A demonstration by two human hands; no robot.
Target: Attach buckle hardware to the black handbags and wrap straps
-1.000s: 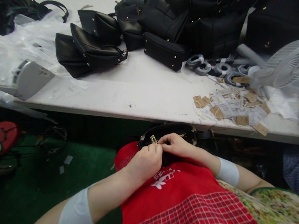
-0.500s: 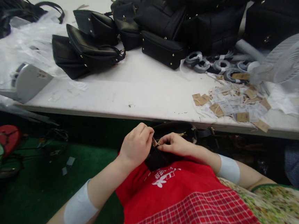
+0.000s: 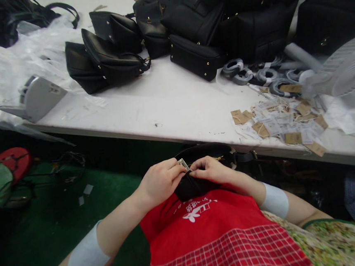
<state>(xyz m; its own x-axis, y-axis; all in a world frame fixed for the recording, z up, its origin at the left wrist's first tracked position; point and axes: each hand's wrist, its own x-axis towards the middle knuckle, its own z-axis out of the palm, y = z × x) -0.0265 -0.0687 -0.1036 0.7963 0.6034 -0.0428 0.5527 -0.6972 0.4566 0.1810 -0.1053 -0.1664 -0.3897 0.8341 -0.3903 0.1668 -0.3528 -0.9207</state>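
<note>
A black handbag (image 3: 210, 153) rests on my lap against a red apron (image 3: 217, 233), below the table's front edge. My left hand (image 3: 160, 182) and my right hand (image 3: 210, 170) meet at its near edge. Both have their fingers pinched around a small gold metal clasp (image 3: 183, 163) on the bag. Each forearm wears a white sleeve band. Most of the bag is hidden behind my hands and under the table.
A white table (image 3: 175, 108) carries several black handbags (image 3: 109, 58) at the back, clear plastic bags (image 3: 24, 55) at left, grey tape rolls (image 3: 253, 74), brown paper tags (image 3: 276, 120) and a white fan (image 3: 348, 68) at right. Green floor with a red stool (image 3: 12, 160) lies at left.
My left hand lifted up over the clasp half a second ago and has now come back down beside the right hand. The right hand has stayed on the bag.
</note>
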